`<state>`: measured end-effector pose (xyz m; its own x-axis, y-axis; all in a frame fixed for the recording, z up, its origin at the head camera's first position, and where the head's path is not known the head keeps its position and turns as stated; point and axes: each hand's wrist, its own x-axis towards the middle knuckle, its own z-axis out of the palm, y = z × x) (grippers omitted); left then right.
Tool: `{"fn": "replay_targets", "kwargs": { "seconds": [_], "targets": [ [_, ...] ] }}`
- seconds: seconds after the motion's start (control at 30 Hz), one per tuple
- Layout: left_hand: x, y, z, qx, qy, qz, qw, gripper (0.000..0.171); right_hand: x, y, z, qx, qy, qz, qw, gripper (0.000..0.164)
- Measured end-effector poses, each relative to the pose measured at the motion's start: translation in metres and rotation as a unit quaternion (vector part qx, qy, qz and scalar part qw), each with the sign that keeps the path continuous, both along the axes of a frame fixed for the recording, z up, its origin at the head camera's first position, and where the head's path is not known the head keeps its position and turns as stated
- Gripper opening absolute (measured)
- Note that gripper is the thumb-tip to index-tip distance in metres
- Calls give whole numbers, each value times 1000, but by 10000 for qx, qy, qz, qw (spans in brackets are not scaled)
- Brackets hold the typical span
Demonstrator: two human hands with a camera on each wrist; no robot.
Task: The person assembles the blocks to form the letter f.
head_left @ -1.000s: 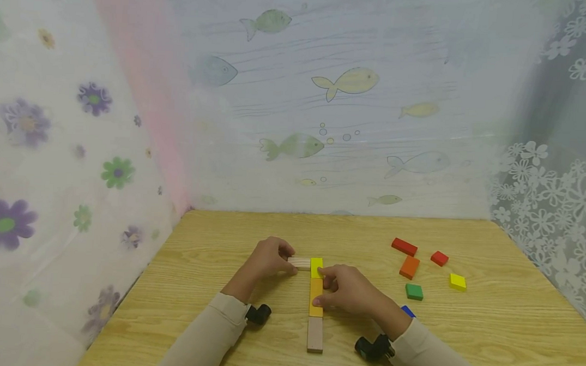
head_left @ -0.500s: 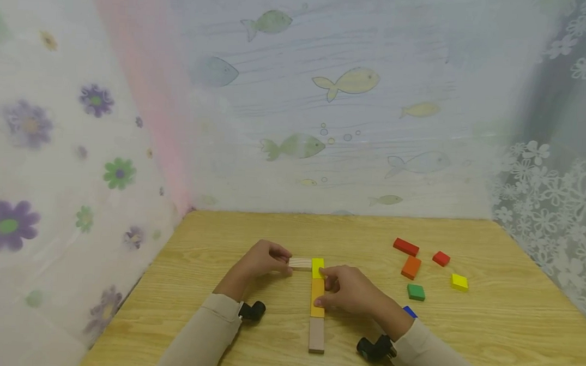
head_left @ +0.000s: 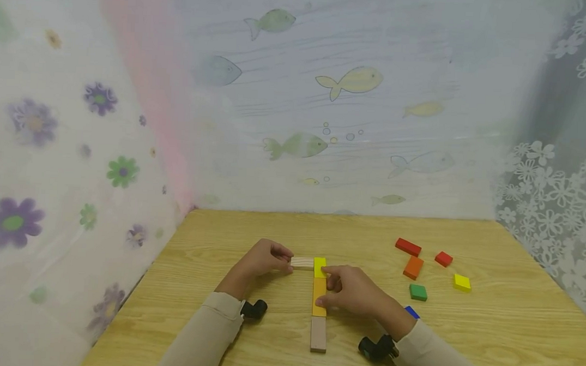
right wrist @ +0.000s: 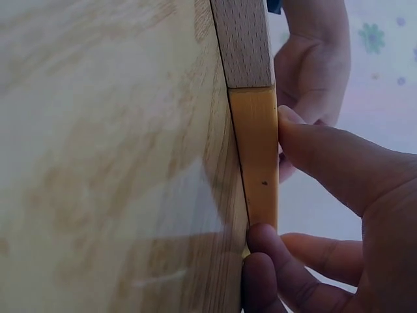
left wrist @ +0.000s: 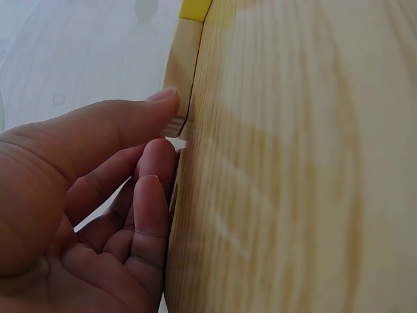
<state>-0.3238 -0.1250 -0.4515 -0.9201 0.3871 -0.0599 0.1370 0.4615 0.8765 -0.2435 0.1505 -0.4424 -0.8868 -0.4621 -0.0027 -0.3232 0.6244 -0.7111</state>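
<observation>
While the left hand (head_left: 265,256) pinches the left end of a pale, wood-grained rectangular block (head_left: 302,263), thumb and index finger on either side, the right hand (head_left: 357,288) touches the row of blocks next to it. Right thumb and index finger are spread apart, not clamped: index on a yellow rectangular block (head_left: 320,263), thumb on a longer orange-yellow rectangular block (head_left: 319,288).

Layout: pale block lies crosswise on the wood-grain table (head_left: 364,235), right end touching the yellow block's left side. Yellow, orange-yellow and a grey-brown wooden rectangular block (head_left: 318,333) run end to end toward the person.

Off to the right, all lying apart from the row: long red block (head_left: 408,246), red-orange rectangular block (head_left: 413,267), small red block (head_left: 444,259), flat bright-yellow block (head_left: 462,282), flat green block (head_left: 418,292). Blue block (head_left: 412,312) partly hidden by the right forearm.

Behind the table: pale wall covering (head_left: 283,188) with fish drawings.
</observation>
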Motion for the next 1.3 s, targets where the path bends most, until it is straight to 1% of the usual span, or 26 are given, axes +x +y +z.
{"fn": "replay_targets", "kwargs": {
  "seconds": [0.17, 0.47, 0.67, 0.83, 0.93, 1.03, 1.13, 1.3],
  "targets": [
    [1, 1, 1, -5, -40, 24, 10000, 34, 1, 0, 0, 6, -18, -12, 10000, 83],
    [1, 0, -1, -307, 58, 180, 9994, 31, -1, -2, -1, -48, -23, -1, 10000, 82],
    [0, 1, -2, -271, 74, 133, 9995, 31, -1, 0, -2, -59, 9, -17, 10000, 83],
    [1, 2, 0, -256, 103, 98, 9996, 32, 0, 1, -2, -95, 18, -29, 9999, 81],
    [1, 2, 0, -261, 37, 120, 9996, 31, 0, 1, -2, -126, -14, -20, 9999, 79],
    [1, 1, 0, -265, -5, 119, 9996, 31, -1, 3, 0, -185, -49, -36, 9998, 75],
    [1, 2, 1, -244, -33, 112, 9996, 31, -3, 8, 2, -214, 21, 3, 9998, 67],
    [1, 1, 1, -228, 5, 131, 9997, 30, -7, 24, 8, -322, 270, 250, 9988, 50]
  ]
}}
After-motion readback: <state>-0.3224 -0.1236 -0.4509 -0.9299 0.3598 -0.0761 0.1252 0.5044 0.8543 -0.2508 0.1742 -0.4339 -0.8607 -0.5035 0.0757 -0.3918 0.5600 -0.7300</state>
